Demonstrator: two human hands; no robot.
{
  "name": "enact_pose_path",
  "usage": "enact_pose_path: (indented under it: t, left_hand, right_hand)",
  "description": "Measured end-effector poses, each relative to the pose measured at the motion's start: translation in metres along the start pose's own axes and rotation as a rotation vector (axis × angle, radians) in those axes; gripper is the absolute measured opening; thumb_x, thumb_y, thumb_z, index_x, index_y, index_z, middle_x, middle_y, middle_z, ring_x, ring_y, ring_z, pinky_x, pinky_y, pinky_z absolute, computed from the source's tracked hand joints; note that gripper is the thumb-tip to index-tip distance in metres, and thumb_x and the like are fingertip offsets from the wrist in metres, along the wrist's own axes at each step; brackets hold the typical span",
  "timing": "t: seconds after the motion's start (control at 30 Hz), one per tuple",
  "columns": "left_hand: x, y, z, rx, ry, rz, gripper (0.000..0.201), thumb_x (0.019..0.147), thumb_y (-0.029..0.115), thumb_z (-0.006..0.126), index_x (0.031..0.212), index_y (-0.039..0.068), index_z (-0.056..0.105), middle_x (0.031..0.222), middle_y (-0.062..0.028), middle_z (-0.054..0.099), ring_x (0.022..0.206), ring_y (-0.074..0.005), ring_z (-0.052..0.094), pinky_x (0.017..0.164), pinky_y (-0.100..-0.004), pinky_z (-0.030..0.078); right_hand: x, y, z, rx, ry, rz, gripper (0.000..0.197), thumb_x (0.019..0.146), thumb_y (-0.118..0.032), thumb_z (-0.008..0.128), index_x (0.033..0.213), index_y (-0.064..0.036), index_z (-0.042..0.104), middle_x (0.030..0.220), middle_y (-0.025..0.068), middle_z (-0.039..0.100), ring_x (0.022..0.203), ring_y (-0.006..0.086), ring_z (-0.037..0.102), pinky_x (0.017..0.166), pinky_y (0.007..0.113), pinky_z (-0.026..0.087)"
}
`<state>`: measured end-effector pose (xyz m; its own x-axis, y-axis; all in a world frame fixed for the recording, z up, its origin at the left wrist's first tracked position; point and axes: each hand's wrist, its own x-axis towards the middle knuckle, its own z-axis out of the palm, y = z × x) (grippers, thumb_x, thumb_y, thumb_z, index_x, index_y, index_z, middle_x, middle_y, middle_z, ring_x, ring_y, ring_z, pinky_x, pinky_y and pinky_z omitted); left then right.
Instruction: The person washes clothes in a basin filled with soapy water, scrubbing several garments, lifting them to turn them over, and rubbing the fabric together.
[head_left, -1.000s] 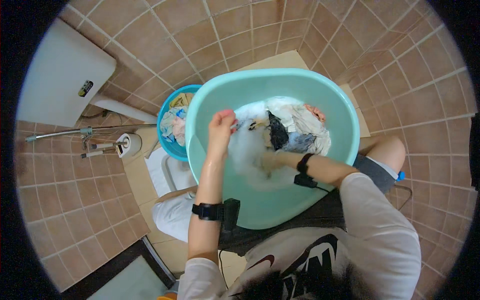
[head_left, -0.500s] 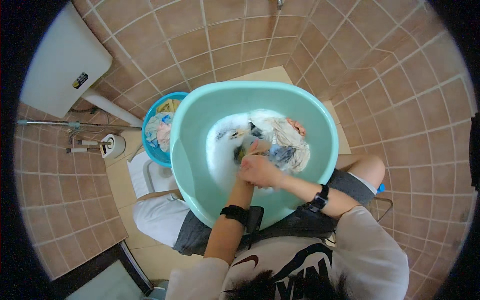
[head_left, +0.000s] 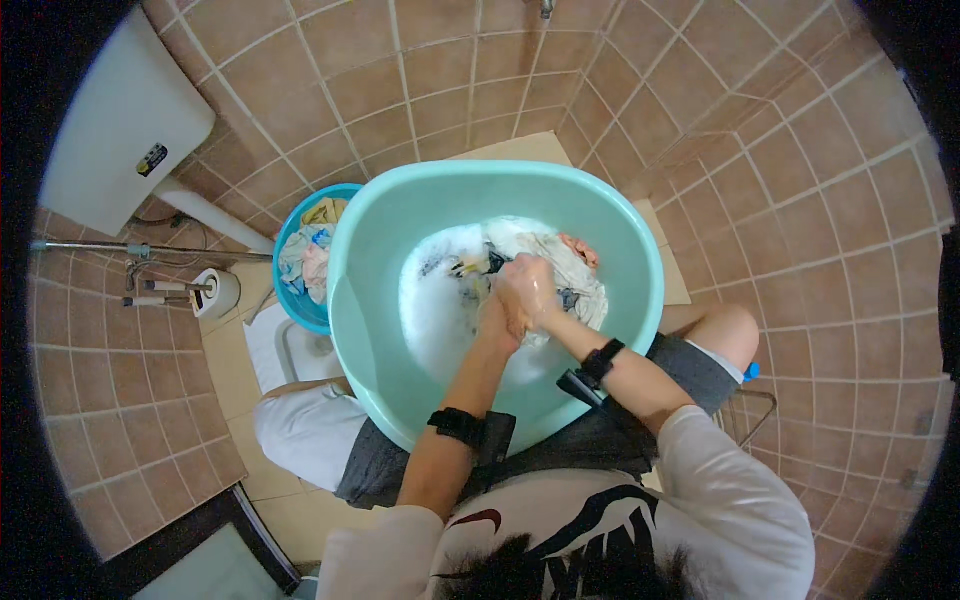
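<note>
A large mint-green tub (head_left: 375,310) stands between my knees, with foamy white suds (head_left: 430,300) and wet clothes in it. Both hands meet above the middle of the washing. My right hand (head_left: 533,285) is closed in a fist against my left hand (head_left: 502,315), whose fingers are curled and partly covered by it. What lies between them is hidden. Right beside them are a whitish garment (head_left: 585,283), a bluish-grey cloth (head_left: 568,299) and a salmon-coloured cloth (head_left: 580,250). Dark and yellowish fabric (head_left: 470,267) shows through the foam just left of my hands.
A smaller blue basin (head_left: 310,313) with pastel clothes stands left of the tub, by a white squat toilet (head_left: 300,345). A toilet roll (head_left: 217,293) sits near a metal pipe (head_left: 160,248) and a white cistern (head_left: 125,120). Tiled walls (head_left: 450,60) rise behind and at the right.
My right hand has moved up and away from my left wrist and is now a fist at my left fingers. The view has shifted slightly.
</note>
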<state>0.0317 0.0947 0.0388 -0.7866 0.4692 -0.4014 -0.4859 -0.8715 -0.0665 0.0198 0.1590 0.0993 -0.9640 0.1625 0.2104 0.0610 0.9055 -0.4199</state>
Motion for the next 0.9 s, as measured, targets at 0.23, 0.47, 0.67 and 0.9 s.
enact_pose_path:
  t: [0.23,0.47,0.67,0.9]
  left_hand:
    - [-0.021,0.047,0.022,0.658,-0.167,0.014,0.025,0.083,0.033,0.053,0.095,0.01,0.055,0.089,-0.0021,0.055,0.094,-0.0192,0.051,0.082,-0.0365,0.041]
    - [-0.061,0.09,0.081,0.829,0.197,-0.09,0.038,0.076,0.032,0.062,0.108,0.016,0.051,0.109,-0.0018,0.05,0.102,-0.024,0.048,0.085,-0.0411,0.039]
    - [-0.043,0.088,0.062,0.736,0.268,0.109,0.034,0.076,0.025,0.061,0.106,0.01,0.053,0.102,-0.0032,0.051,0.094,-0.0184,0.048,0.077,-0.0328,0.041]
    - [-0.052,0.086,0.085,0.867,0.428,0.417,0.026,0.079,0.02,0.059,0.098,0.002,0.058,0.096,-0.0071,0.054,0.095,-0.0155,0.049,0.075,-0.031,0.043]
  right_hand:
    - [-0.008,-0.011,-0.025,0.252,0.015,0.246,0.011,0.069,-0.01,0.058,0.072,0.0005,0.058,0.064,0.0151,0.059,0.059,0.0278,0.058,0.054,0.033,0.045]
    - [0.003,0.027,-0.102,1.154,0.12,0.517,0.013,0.073,-0.006,0.064,0.074,-0.0063,0.051,0.07,0.0016,0.056,0.061,0.0103,0.052,0.055,0.024,0.042]
    - [-0.005,0.065,-0.119,1.003,0.129,0.523,0.015,0.072,-0.002,0.064,0.075,-0.0079,0.051,0.065,-0.0019,0.053,0.059,0.0049,0.048,0.052,0.018,0.036]
    - [0.003,0.046,-0.128,0.914,0.183,0.505,0.014,0.072,-0.002,0.063,0.076,-0.0073,0.051,0.063,-0.0032,0.051,0.059,0.005,0.047,0.052,0.019,0.036]
